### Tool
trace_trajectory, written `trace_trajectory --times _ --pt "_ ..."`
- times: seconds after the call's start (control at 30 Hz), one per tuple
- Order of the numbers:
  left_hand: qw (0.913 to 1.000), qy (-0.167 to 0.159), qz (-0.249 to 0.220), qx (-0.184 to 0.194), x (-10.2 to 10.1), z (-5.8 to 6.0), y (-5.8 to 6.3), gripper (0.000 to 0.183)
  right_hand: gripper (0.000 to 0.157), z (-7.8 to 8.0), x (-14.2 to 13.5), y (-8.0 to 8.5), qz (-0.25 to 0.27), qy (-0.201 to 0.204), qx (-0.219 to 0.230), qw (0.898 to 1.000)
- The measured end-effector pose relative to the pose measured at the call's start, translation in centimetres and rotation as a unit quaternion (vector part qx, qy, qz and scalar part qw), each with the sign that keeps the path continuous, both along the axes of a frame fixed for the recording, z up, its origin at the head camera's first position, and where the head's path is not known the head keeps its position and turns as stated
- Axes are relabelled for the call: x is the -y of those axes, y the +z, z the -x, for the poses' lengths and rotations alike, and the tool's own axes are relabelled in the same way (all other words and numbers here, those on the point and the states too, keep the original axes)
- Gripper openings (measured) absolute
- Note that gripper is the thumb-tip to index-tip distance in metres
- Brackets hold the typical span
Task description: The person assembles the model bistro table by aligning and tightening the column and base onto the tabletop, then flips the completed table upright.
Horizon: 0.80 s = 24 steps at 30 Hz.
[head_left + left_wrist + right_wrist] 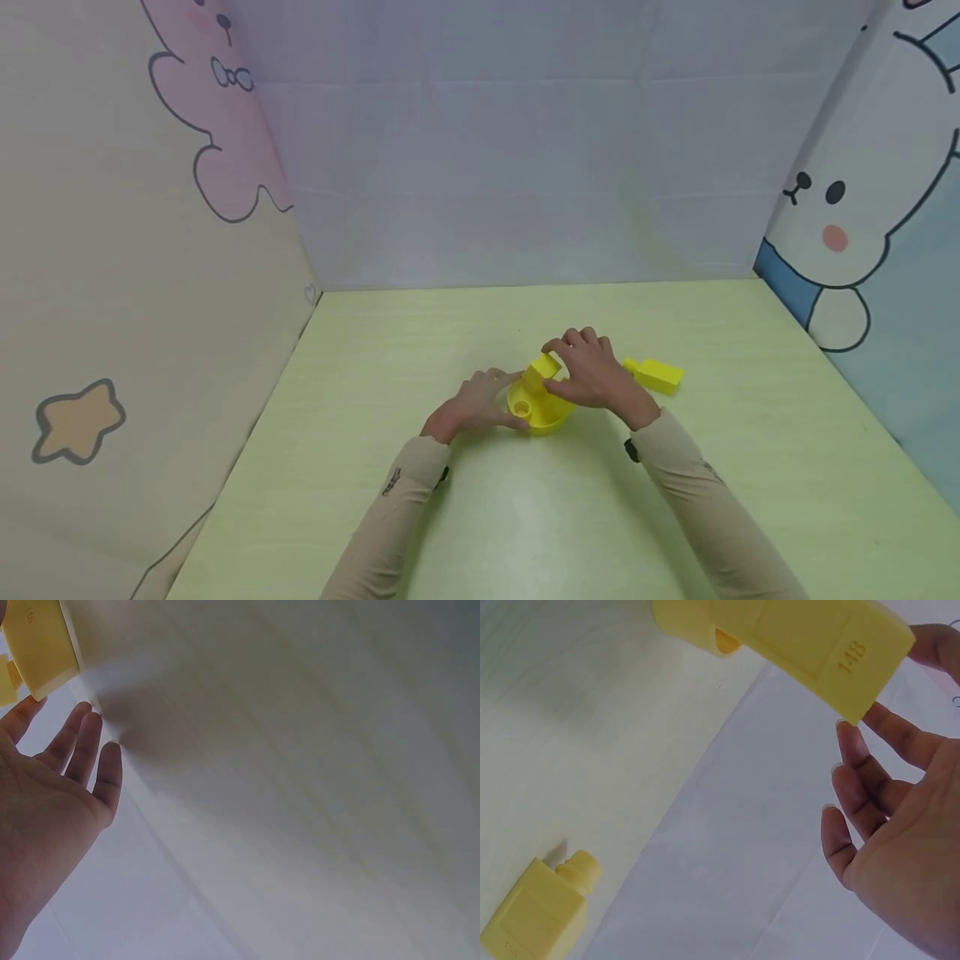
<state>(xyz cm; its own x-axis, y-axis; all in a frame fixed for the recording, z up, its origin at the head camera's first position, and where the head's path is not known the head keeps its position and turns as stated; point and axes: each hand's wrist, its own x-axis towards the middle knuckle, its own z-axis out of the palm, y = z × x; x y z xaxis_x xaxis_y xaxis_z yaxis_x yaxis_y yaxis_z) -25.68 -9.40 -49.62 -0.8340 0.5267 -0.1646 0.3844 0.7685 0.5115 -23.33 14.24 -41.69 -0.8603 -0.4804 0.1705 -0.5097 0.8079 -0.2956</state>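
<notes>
My left hand (pixel 480 402) holds a round yellow plastic base (pixel 546 423) on the table, thumb at its near side and fingers at its far side. A small round socket shows in the base's left part. Above it, my right hand (pixel 592 372) pinches a yellow rectangular block (pixel 540 371) between thumb and forefinger, tilted over the base. In the right wrist view, the block (pixel 817 645) bears the number 148. The left wrist view shows a yellow piece (pixel 41 645) marked 146 at the forefinger's tip. Whether block and base touch is unclear.
A second yellow block (pixel 660 377) with a knobbed, bottle-like end lies on the pale table (pixel 390 350), right of my right hand. A white cloth (pixel 525 167) hangs behind the table, with cartoon-printed panels at both sides.
</notes>
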Motion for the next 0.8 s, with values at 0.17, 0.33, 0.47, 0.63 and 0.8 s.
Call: trace_trajectory --times 0.17,0.33,0.47,0.63,0.8 --pt "1.0 0.006 -0.001 0.006 0.0 0.0 0.0 0.097 0.045 0.2 0.3 -0.5 -0.01 -0.019 -0.016 1.0" --pt "1.0 0.004 0.0 0.007 0.0 0.1 -0.1 0.097 0.045 0.0 0.6 -0.6 -0.016 -0.027 -0.041 0.999" --pt "1.0 0.005 -0.001 0.007 0.0 0.0 0.0 0.097 0.041 -0.1 0.9 -0.6 -0.016 -0.023 -0.061 0.998" --pt "1.0 0.0 0.004 0.005 0.0 0.0 0.0 0.095 0.047 0.0 1.1 -0.7 -0.023 -0.024 -0.072 0.997" --pt "1.0 0.001 0.002 0.005 0.0 -0.2 0.2 0.096 0.05 0.1 1.1 -0.7 -0.001 0.023 -0.039 0.999"
